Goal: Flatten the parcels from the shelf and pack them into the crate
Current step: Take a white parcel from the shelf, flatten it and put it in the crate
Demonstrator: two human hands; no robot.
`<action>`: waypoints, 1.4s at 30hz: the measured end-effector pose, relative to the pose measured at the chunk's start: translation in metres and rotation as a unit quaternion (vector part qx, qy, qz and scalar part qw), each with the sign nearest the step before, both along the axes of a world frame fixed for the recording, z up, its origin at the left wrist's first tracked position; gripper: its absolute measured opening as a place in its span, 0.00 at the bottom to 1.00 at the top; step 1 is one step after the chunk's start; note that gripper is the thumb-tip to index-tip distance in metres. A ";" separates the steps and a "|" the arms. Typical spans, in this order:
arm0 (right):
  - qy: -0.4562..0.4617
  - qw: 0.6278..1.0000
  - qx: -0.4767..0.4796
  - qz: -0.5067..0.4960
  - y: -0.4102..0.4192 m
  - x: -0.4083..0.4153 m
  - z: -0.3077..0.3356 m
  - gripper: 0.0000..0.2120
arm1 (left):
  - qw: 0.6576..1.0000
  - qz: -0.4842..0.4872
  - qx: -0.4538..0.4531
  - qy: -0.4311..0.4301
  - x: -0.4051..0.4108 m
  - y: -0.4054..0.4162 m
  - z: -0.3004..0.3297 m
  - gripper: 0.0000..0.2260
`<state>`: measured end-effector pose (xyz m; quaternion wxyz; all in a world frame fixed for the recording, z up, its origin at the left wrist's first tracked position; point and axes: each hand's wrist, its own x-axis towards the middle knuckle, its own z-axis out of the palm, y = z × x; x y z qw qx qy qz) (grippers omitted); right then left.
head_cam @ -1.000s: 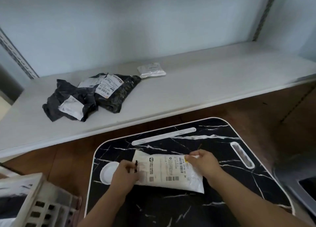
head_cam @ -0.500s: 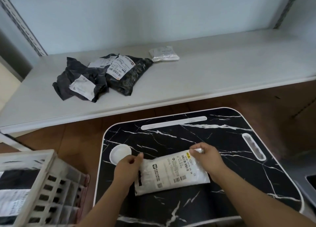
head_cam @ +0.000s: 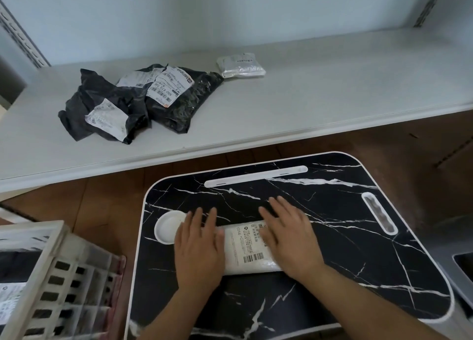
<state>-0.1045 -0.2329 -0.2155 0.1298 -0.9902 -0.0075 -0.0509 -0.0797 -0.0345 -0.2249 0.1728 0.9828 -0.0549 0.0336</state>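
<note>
A white parcel (head_cam: 247, 247) with a barcode label lies on the black marble-patterned tray table (head_cam: 332, 250). My left hand (head_cam: 198, 247) presses flat on its left end, fingers straight. My right hand (head_cam: 289, 240) presses flat on its right end in the same way. On the white shelf (head_cam: 307, 104) behind lie two crumpled black parcels (head_cam: 102, 107) (head_cam: 179, 99) with white labels, and a small white parcel (head_cam: 240, 65) further right. The white slatted crate (head_cam: 51, 283) stands at the lower left, with a dark parcel partly visible inside.
A round white cup recess (head_cam: 166, 227) sits in the table beside my left hand. The table has a long white slot (head_cam: 256, 179) at the back and an oval handle cutout (head_cam: 380, 213) at the right. Brown floor lies between shelf and table.
Both hands went from holding the parcel's ends to lying flat on top of it. The parcel turned to lie squarely across the table. The view shifted, bringing the crate more into sight.
</note>
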 end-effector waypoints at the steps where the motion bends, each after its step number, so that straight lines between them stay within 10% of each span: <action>1: 0.001 0.999 -0.029 0.037 0.005 -0.002 -0.004 0.27 | 0.999 -0.043 0.026 0.002 -0.005 -0.002 -0.005 0.26; 42: 0.087 0.988 -0.067 0.106 0.023 0.002 -0.036 0.27 | 0.979 -0.149 0.126 0.062 -0.004 -0.003 -0.030 0.24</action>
